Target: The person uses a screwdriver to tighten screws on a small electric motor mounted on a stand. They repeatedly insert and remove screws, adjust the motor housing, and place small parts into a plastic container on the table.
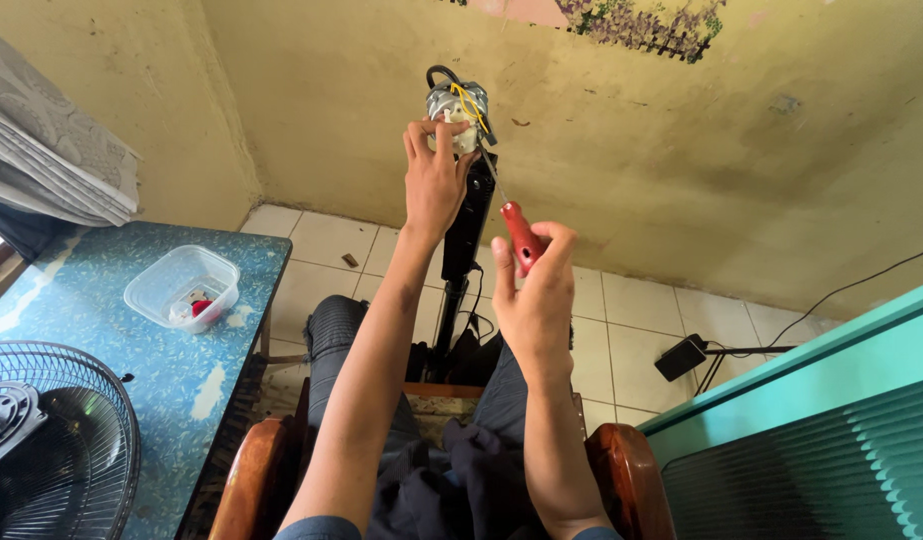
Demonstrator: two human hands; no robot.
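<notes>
Motor (455,108) sits atop the black stand (468,225), raised before you; your left hand (433,180) has its grip closed around it. Your right hand (534,290) grips the red-handled screwdriver (522,236), tip at the motor. Fan guard (56,440) lies off on the bench (171,370), so reassembly looks unfinished.

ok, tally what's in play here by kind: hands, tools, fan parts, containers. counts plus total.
Hands: 2, left hand on the fan motor, right hand holding the screwdriver
Tools: 1, red-handled screwdriver
Fan parts: 2, fan motor on its stand, fan grille
Containers: 1, clear plastic tub
Total: 6
</notes>
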